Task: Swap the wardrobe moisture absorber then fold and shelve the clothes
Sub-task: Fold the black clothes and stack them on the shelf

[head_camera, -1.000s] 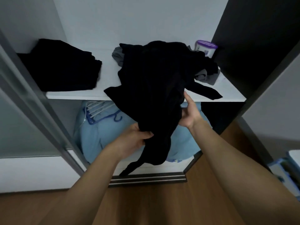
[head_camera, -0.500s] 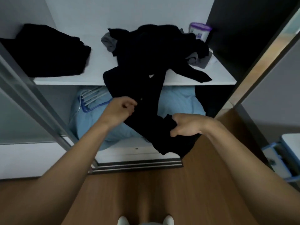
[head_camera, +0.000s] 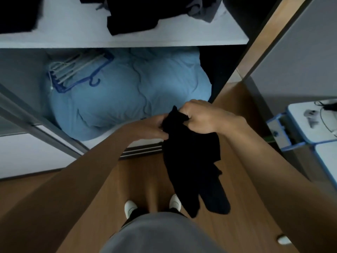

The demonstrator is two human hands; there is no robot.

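Observation:
A black garment (head_camera: 191, 161) hangs in front of me over the wooden floor, clear of the shelf. My right hand (head_camera: 202, 117) grips its bunched top edge, fingers curled round the cloth. My left hand (head_camera: 155, 127) holds the same top edge from the left, close against the right hand. On the white wardrobe shelf (head_camera: 82, 36) lie a heap of black clothes (head_camera: 135, 19) with a grey piece (head_camera: 204, 11) at its right and a black folded stack (head_camera: 16, 13) at the far left. The moisture absorber is out of view.
Under the shelf a light blue duvet (head_camera: 127, 92) fills the compartment, with blue and white hangers (head_camera: 76, 70) on it. A sliding door frame (head_camera: 36, 123) runs at the left. A blue-and-white drawer unit (head_camera: 310, 128) stands at the right. My white shoes (head_camera: 130, 207) are on the floor.
The garment has come off the shelf and now hangs free. Both hands have drawn together at its top edge, and my view has tipped down toward the floor.

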